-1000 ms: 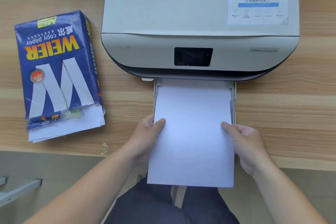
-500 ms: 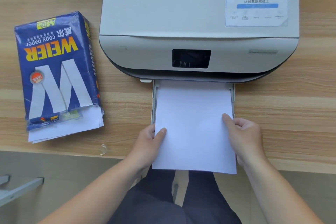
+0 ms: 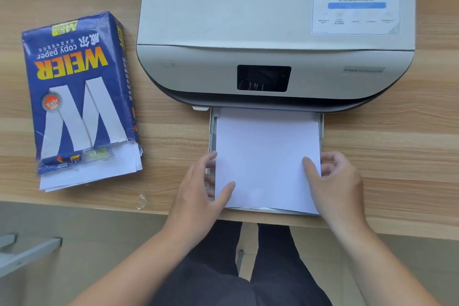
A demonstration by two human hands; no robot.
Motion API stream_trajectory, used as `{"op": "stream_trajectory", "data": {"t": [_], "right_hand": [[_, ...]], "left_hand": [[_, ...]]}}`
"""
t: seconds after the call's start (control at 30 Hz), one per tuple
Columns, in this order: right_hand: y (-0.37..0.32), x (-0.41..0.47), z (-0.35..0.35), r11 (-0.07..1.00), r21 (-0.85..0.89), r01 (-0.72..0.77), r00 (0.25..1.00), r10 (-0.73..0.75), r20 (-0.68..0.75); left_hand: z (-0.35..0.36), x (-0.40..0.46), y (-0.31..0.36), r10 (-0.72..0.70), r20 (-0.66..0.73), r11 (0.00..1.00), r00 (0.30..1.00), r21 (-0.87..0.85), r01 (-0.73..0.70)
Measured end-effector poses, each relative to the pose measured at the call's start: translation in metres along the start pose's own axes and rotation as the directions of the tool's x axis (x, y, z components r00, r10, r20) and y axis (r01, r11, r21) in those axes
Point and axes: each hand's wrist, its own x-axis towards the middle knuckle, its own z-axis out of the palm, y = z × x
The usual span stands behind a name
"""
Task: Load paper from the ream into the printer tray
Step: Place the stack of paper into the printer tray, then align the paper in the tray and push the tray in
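A white stack of paper (image 3: pixel 267 156) lies in the printer's pulled-out tray (image 3: pixel 212 131), its far end under the printer (image 3: pixel 248 20). My left hand (image 3: pixel 206 189) holds the stack's near-left corner, thumb on top. My right hand (image 3: pixel 335 181) grips the near-right edge, thumb on top and fingers curled beside the tray's rail. The blue ream (image 3: pixel 77 92) lies to the left of the printer, its near end torn, with white sheets sticking out.
The wooden desk (image 3: pixel 385 156) ends just below the tray's front. A small scrap of clear plastic (image 3: pixel 142 201) lies near the desk edge. My dark-trousered legs (image 3: pixel 223 281) are under the desk. A grey metal frame (image 3: pixel 27 253) shows at lower left.
Both hands pushed the paper stack away from me, deeper into the tray. Its near edge went from hanging over the desk edge to lying over the tray's front.
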Motion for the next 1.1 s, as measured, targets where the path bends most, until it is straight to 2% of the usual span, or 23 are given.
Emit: {"op": "stream_trajectory", "data": {"t": [0.1, 0.2, 0.33, 0.5, 0.73, 1.0, 1.1], "right_hand": [[0.003, -0.012, -0.003, 0.995, -0.059, 0.075, 0.997, -0.075, -0.004], [0.017, -0.025, -0.001, 0.966, -0.152, 0.210, 0.977, -0.203, 0.057], [0.034, -0.032, 0.008, 0.844, -0.413, 0.343, 0.939, -0.291, 0.184], [0.040, -0.030, 0.010, 0.734, -0.545, 0.405, 0.907, -0.397, 0.140], [0.046, -0.014, 0.002, 0.672, -0.526, 0.520, 0.849, -0.471, 0.237], [0.058, -0.003, 0.001, 0.603, -0.444, 0.663, 0.739, -0.622, 0.258], [0.062, -0.004, 0.004, 0.584, -0.447, 0.678, 0.722, -0.643, 0.255]], "left_hand": [[-0.001, -0.004, -0.014, 0.146, 0.086, 0.974, 0.986, 0.164, -0.159], [0.002, -0.004, -0.022, 0.232, 0.152, 0.897, 0.961, 0.349, -0.272], [0.002, 0.005, -0.026, 0.327, 0.150, 0.827, 0.933, 0.432, -0.359], [-0.002, 0.016, -0.029, 0.396, 0.158, 0.738, 0.904, 0.531, -0.417], [-0.010, 0.023, -0.044, 0.490, 0.156, 0.655, 0.858, 0.583, -0.480], [-0.011, 0.028, -0.049, 0.512, 0.190, 0.659, 0.838, 0.539, -0.525], [-0.011, 0.031, -0.050, 0.536, 0.184, 0.642, 0.824, 0.545, -0.539]]}}
